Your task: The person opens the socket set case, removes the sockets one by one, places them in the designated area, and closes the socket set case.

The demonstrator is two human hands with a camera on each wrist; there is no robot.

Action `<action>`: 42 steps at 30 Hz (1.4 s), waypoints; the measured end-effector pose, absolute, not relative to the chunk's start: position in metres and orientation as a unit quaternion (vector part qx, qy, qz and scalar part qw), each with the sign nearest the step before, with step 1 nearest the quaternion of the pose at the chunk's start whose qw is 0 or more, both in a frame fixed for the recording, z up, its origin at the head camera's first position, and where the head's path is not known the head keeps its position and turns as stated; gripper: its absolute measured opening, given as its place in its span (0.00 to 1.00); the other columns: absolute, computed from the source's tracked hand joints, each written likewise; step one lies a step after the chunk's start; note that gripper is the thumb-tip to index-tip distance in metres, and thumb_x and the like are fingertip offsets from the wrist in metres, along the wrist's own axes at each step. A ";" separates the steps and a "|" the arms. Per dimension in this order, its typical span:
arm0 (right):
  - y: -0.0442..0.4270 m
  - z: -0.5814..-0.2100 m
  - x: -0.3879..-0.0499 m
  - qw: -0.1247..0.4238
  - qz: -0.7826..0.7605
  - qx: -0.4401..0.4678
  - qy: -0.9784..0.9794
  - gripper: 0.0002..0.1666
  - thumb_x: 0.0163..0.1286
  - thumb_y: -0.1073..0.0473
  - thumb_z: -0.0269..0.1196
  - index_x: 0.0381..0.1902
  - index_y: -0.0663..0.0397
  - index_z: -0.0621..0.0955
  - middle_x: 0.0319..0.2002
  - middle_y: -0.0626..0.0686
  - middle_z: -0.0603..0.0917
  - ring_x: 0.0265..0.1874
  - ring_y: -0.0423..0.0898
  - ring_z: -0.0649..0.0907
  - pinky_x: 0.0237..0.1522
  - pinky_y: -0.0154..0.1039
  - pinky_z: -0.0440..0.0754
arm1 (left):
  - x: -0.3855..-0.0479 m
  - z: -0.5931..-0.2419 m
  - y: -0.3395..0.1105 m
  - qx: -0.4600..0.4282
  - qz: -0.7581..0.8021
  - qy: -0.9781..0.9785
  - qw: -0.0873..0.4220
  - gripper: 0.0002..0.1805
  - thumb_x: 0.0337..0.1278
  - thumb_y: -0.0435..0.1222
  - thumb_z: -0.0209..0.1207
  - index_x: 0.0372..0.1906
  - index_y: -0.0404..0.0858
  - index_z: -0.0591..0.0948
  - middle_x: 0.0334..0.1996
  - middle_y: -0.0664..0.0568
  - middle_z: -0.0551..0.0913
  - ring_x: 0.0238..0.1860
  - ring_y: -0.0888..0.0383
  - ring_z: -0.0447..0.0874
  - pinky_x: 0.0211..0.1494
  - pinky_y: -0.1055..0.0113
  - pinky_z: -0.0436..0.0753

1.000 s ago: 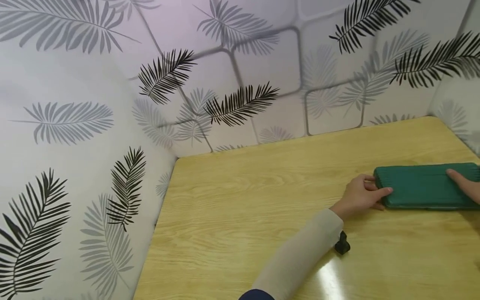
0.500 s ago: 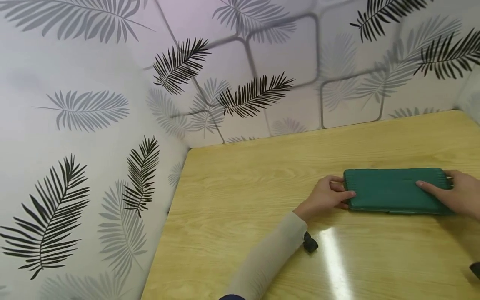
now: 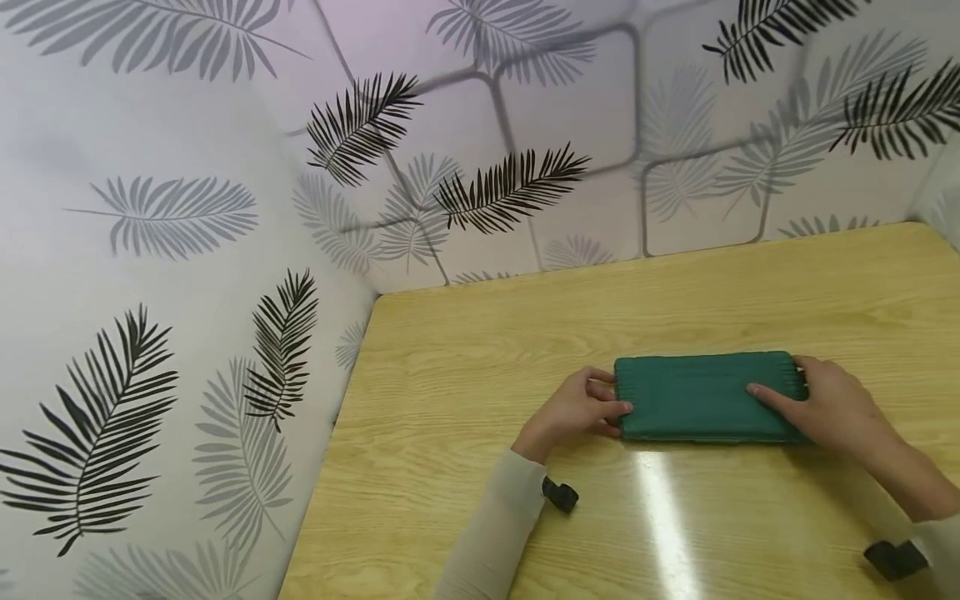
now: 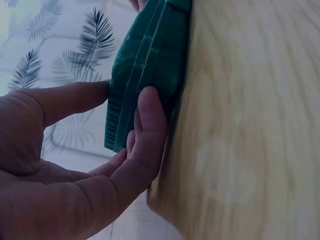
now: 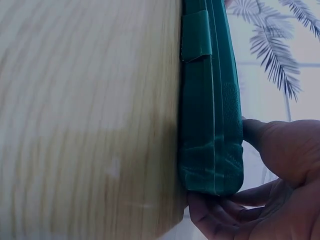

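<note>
A flat green rectangular case [image 3: 705, 397] lies on the wooden table, its long side running left to right. My left hand [image 3: 573, 410] grips its left end, thumb on the top edge and fingers along the end. At the other end my right hand [image 3: 832, 407] holds it, thumb on top and fingers around the far right corner. In the left wrist view the thumb and fingers of the left hand [image 4: 90, 160] pinch the case [image 4: 145, 65]. The right wrist view shows a closure tab on the case's side [image 5: 196, 36] and the right hand [image 5: 270, 185] around its end.
The wood-grain table [image 3: 465, 375] meets a wall [image 3: 555, 208] with a leaf pattern along its back and left edges. Light reflects off the tabletop in front of the case. A small black device [image 3: 561, 495] is at the left wrist, another [image 3: 896, 560] at the right.
Both hands and the green case have moved left across the table and slightly toward the front. The right forearm has come into the head view, which has also shifted since the earliest frame.
</note>
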State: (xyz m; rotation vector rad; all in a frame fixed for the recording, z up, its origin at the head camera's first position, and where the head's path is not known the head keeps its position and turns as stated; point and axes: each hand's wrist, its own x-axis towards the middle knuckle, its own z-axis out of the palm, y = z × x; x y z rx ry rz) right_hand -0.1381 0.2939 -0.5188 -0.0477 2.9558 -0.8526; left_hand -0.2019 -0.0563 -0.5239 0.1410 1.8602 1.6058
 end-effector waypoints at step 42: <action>0.197 -0.529 -0.121 -0.136 -0.237 -0.172 0.946 0.63 0.61 0.36 0.81 0.83 0.59 0.68 0.77 0.75 0.68 0.72 0.78 0.70 0.62 0.82 0.72 | -0.186 -0.524 -0.131 0.252 0.421 0.834 0.254 0.74 0.52 0.42 0.85 0.92 0.52 0.42 0.88 0.45 0.48 0.52 0.60 0.77 0.55 0.68 0.82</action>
